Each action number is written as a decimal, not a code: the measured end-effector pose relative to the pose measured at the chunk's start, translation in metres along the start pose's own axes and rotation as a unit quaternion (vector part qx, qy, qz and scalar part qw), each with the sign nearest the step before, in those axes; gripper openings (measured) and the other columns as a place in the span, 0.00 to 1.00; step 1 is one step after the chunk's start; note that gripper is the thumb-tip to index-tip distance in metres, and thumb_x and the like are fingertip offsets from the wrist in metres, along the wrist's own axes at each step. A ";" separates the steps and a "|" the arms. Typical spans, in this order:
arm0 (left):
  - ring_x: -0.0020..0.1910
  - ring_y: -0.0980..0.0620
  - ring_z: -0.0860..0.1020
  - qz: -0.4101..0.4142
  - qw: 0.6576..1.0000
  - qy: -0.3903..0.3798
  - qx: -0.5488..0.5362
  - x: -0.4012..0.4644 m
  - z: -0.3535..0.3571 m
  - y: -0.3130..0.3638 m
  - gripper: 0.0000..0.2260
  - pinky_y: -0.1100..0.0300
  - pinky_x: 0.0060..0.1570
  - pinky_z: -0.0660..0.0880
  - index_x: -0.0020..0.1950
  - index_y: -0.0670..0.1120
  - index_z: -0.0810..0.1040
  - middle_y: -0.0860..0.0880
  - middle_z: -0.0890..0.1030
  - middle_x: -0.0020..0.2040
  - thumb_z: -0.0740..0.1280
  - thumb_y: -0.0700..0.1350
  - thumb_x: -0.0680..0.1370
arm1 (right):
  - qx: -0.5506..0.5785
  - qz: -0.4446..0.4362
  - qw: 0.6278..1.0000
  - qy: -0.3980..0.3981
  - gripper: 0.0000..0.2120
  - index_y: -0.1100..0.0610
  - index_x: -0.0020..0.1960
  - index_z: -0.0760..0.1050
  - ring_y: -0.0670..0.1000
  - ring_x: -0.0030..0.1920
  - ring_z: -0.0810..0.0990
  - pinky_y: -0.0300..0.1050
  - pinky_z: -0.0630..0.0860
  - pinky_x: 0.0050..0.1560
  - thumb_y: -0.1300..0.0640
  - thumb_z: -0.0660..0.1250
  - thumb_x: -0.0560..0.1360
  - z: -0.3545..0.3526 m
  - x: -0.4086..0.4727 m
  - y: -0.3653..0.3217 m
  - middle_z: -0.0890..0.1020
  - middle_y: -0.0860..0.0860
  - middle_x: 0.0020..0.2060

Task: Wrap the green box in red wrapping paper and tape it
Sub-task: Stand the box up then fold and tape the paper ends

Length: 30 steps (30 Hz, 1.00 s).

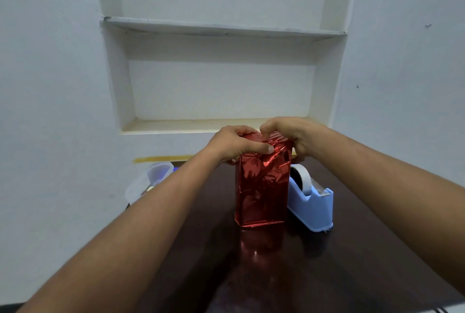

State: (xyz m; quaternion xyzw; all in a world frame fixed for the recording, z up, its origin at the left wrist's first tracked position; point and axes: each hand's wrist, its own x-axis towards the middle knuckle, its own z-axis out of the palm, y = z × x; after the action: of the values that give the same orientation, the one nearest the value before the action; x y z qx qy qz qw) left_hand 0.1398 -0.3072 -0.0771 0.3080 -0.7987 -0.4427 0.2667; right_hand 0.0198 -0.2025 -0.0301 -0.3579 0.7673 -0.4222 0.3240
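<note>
On the table — hands pinch red wrapping paper

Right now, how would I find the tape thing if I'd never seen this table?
Look at the dark table below the wall shelves. In its middle stands a tall shiny red parcel, held at the top by both hands. Just right of the parcel sits the tape dispenser: it is pale blue, low and carries a white roll, unlike the clear tub on the left.
</note>
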 end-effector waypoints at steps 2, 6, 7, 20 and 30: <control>0.56 0.51 0.83 -0.012 1.000 0.015 0.016 -0.001 0.002 0.003 0.43 0.55 0.44 0.80 0.64 0.63 0.81 0.55 0.83 0.59 0.81 0.67 0.49 | -0.027 -0.015 0.999 0.021 0.01 0.55 0.43 0.78 0.48 0.28 0.79 0.37 0.72 0.32 0.59 0.68 0.71 -0.004 -0.004 0.001 0.82 0.49 0.29; 0.63 0.46 0.80 -0.044 0.997 0.019 0.055 -0.003 -0.001 0.007 0.67 0.48 0.53 0.84 0.81 0.65 0.58 0.50 0.73 0.72 0.83 0.69 0.44 | -0.130 -0.088 0.985 0.074 0.12 0.58 0.54 0.84 0.51 0.44 0.79 0.43 0.71 0.34 0.55 0.71 0.73 -0.006 0.002 -0.002 0.83 0.52 0.50; 0.63 0.44 0.80 -0.057 0.997 0.003 0.045 -0.005 -0.005 0.008 0.69 0.46 0.55 0.84 0.81 0.66 0.53 0.49 0.72 0.74 0.84 0.67 0.45 | -0.164 -0.114 0.976 0.087 0.13 0.56 0.54 0.85 0.53 0.49 0.80 0.46 0.76 0.40 0.54 0.71 0.73 -0.006 0.006 -0.003 0.84 0.52 0.54; 0.40 0.46 0.82 0.096 0.983 0.030 0.151 -0.015 -0.035 0.000 0.39 0.50 0.48 0.85 0.75 0.63 0.70 0.44 0.74 0.61 0.72 0.30 0.73 | -0.478 -0.251 0.815 0.213 0.28 0.49 0.45 0.76 0.53 0.60 0.70 0.63 0.66 0.60 0.25 0.65 0.63 0.023 -0.005 0.026 0.77 0.46 0.52; 0.49 0.50 0.81 0.269 0.936 0.015 0.227 0.004 -0.031 0.024 0.10 0.54 0.54 0.78 0.52 0.55 0.87 0.51 0.83 0.48 0.80 0.44 0.73 | -0.203 -0.278 0.921 0.182 0.21 0.33 0.54 0.82 0.49 0.56 0.76 0.54 0.74 0.60 0.49 0.68 0.64 -0.001 0.004 0.052 0.79 0.44 0.48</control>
State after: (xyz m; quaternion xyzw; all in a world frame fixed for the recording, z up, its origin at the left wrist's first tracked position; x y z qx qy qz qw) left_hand 0.1524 -0.3169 -0.0406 0.1407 -0.9269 -0.1561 0.3109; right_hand 0.0024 -0.1846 -0.0764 -0.5314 0.7520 -0.3887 -0.0312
